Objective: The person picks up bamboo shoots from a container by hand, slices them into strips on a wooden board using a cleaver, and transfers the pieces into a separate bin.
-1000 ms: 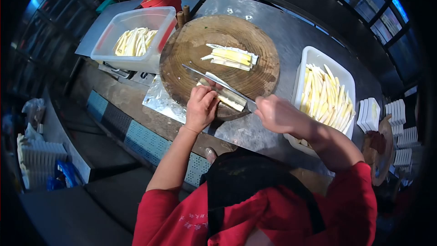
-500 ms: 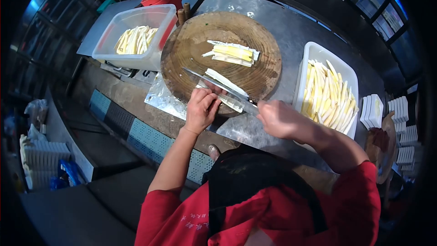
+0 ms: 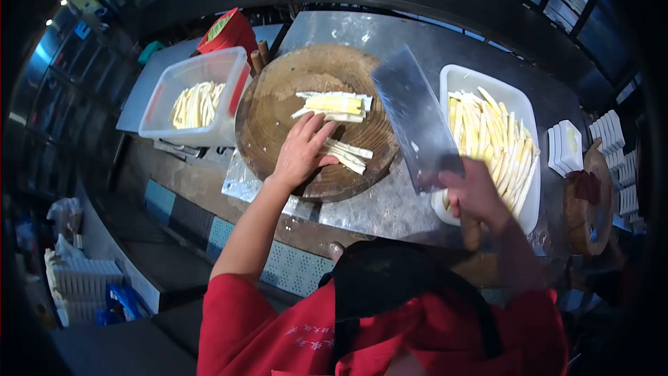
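A round wooden chopping block (image 3: 278,97) bears a bundle of pale yellow strips (image 3: 335,106) and, nearer me, several whitish cut pieces (image 3: 351,155). My left hand (image 3: 304,148) rests over the left ends of these pieces, its fingers spread and reaching to the bundle. To the right, my right hand (image 3: 472,191) is wrapped round the wooden handle of a cleaver (image 3: 417,115). The broad blade is raised, its flat side showing, between the block and a white tub (image 3: 534,188) of long pale stalks (image 3: 490,146).
At the left stands a clear tub (image 3: 156,108) with more pale strips, beside a red container (image 3: 233,33). White trays (image 3: 565,146) are stacked at the right, near a second wooden block (image 3: 598,219). Another stack of white trays (image 3: 83,282) is at lower left.
The cleaver has risen off the pieces and swung right, turning its flat side to view. My left hand has opened and moved up towards the bundle. The whole view has shifted a little.
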The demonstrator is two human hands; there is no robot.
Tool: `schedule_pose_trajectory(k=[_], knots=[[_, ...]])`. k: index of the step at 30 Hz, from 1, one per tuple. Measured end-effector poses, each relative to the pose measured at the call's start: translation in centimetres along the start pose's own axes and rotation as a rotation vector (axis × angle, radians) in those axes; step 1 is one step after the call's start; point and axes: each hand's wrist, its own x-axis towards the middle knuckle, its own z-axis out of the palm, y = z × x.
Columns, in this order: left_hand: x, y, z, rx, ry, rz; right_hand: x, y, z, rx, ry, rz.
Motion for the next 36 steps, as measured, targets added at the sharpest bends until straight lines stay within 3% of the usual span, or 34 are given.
schedule_pose_trajectory(k=[5, 7, 9, 11, 12, 17, 19, 23, 25, 32, 33, 34, 35, 36], knots=[[6.2, -4.0, 3.4, 0.062, -0.038, 0.112, -1.6, 3.5, 2.5, 0.336, 0.072, 0.188], [7.9, -5.1, 4.2, 0.037, -0.174, 0.075, -1.6, 4.7, 3.9, 0.382, 0.079, 0.218], [8.8, -5.5, 4.4, -0.012, -0.184, 0.105, -1.3, 5.0, 5.2, 0.421, 0.081, 0.251], [8.5, -4.9, 4.3, -0.084, -0.167, 0.013, -0.9, 4.9, 6.7, 0.524, 0.085, 0.246], [8.2, -4.5, 4.3, -0.058, -0.042, 0.047, -0.3, 5.3, 7.3, 0.547, 0.090, 0.239], [6.1, -2.8, 4.2, 0.055, -0.029, -0.086, 1.8, 6.5, 9.9, 0.596, 0.046, 0.164], [5.7, -2.8, 4.1, 0.063, 0.001, -0.113, 2.7, 5.2, 11.3, 0.644, -0.109, 0.196], [4.6, -2.7, 3.5, -0.030, 0.078, -0.193, 4.0, 2.2, 13.7, 0.563, -0.176, 0.256], [3.9, -3.4, 2.7, -0.109, 0.141, -0.223, 5.0, 0.9, 14.3, 0.569, -0.241, 0.183], [3.6, -12.4, -8.7, 0.123, 0.394, -0.257, 6.9, -8.3, 16.6, 0.521, -0.436, -0.091], [3.2, -14.1, -10.5, 0.145, 0.334, -0.407, 6.9, -9.0, 16.9, 0.554, -0.460, -0.097], [2.5, -16.4, -12.3, 0.187, 0.358, -0.343, 6.9, -9.5, 17.0, 0.513, -0.485, -0.101], [1.3, -19.6, -12.6, 0.190, 0.328, -0.427, 6.6, -9.4, 16.7, 0.481, -0.486, -0.099], [0.7, -22.2, -12.8, 0.398, 0.210, -0.550, 6.4, -8.5, 16.5, 0.507, -0.492, -0.112]])
